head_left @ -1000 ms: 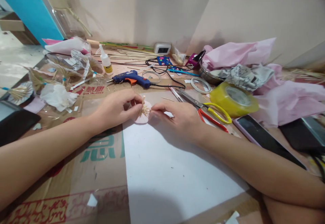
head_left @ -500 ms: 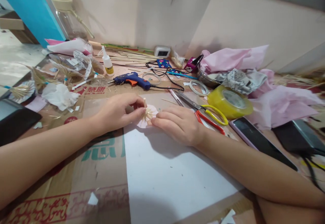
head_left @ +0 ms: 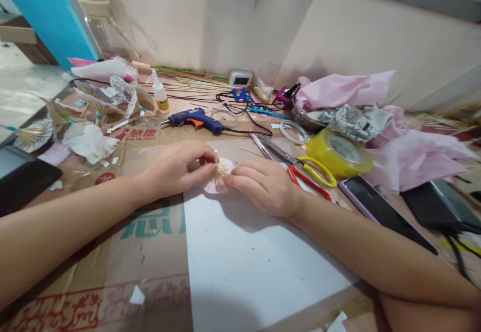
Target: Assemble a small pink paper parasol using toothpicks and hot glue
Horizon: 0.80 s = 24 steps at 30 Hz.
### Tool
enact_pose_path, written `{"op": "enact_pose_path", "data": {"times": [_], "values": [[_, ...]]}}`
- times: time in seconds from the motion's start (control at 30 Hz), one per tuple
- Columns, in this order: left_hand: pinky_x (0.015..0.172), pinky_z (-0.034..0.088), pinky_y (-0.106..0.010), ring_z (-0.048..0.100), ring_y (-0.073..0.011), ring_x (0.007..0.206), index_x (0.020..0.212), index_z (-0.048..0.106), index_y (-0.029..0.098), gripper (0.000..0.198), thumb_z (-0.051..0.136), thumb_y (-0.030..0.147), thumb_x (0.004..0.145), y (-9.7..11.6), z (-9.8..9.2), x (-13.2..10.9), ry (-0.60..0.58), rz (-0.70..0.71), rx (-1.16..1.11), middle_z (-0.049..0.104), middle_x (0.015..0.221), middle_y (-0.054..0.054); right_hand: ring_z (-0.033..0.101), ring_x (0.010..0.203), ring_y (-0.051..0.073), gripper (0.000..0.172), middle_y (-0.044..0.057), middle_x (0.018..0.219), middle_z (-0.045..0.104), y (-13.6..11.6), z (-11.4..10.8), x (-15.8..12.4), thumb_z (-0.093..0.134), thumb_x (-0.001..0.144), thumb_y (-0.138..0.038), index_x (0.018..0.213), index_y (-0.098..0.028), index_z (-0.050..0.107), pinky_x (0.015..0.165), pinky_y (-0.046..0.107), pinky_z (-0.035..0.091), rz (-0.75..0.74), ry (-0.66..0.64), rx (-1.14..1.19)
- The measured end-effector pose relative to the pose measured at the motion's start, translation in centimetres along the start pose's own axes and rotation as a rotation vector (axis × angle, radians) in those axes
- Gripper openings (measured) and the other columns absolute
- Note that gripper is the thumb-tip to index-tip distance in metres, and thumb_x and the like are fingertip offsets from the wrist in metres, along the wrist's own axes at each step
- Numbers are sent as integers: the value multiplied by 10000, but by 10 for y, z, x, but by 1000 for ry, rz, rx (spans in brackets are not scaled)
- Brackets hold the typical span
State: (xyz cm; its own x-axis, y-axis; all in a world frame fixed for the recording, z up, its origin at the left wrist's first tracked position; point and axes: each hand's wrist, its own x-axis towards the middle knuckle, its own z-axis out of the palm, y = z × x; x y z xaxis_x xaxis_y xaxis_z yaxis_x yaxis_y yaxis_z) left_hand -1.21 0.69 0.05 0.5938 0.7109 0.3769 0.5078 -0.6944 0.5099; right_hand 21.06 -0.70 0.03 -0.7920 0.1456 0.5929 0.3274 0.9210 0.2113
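The left hand (head_left: 180, 169) pinches a small bundle of thin straw-coloured sticks (head_left: 218, 173), which fans out over a round pale-pink paper disc (head_left: 213, 188). The right hand (head_left: 266, 186) has its fingers drawn together, their tips touching the right side of this piece; whether they grip it cannot be told. Bundle and disc are located at the far left corner of a plain white paper sheet (head_left: 263, 272); whether they rest on it is not determinable.

The sheet lies on brown cardboard with red and green print (head_left: 158, 267), spread over the counter (head_left: 182, 104). Beyond the hands lies a blue hot-glue gun with an orange trigger (head_left: 197, 120), its nozzle pointing left; a white-nozzled plastic bottle with a yellow label (head_left: 160, 96) stands upright behind it. Near the right hand are scissors with red and yellow handles (head_left: 291, 159), just beside a wide yellow tape roll (head_left: 340, 154). A dark-screened phone (head_left: 387, 214) lies nearer the right forearm.
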Motion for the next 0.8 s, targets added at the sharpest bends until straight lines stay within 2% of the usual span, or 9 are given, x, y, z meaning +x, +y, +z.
{"op": "enact_pose_path", "data": {"times": [0.2, 0.8], "values": [[705, 446, -239, 634, -141, 770, 878, 636, 184, 205, 484, 321, 882, 0, 0, 0, 1, -5, 2, 697, 835, -4, 572, 666, 144, 97, 57, 756, 678, 0, 1, -1, 498, 932, -143, 905, -136, 591, 616, 256, 439, -1, 12, 25], [712, 439, -237, 624, -140, 771, 882, 637, 165, 192, 490, 288, 895, -3, 2, -1, 6, 49, 40, 687, 832, -11, 548, 642, 146, 153, 34, 718, 682, -1, 2, 1, 481, 940, -142, 861, -132, 613, 568, 265, 385, -29, -22, -17]]}}
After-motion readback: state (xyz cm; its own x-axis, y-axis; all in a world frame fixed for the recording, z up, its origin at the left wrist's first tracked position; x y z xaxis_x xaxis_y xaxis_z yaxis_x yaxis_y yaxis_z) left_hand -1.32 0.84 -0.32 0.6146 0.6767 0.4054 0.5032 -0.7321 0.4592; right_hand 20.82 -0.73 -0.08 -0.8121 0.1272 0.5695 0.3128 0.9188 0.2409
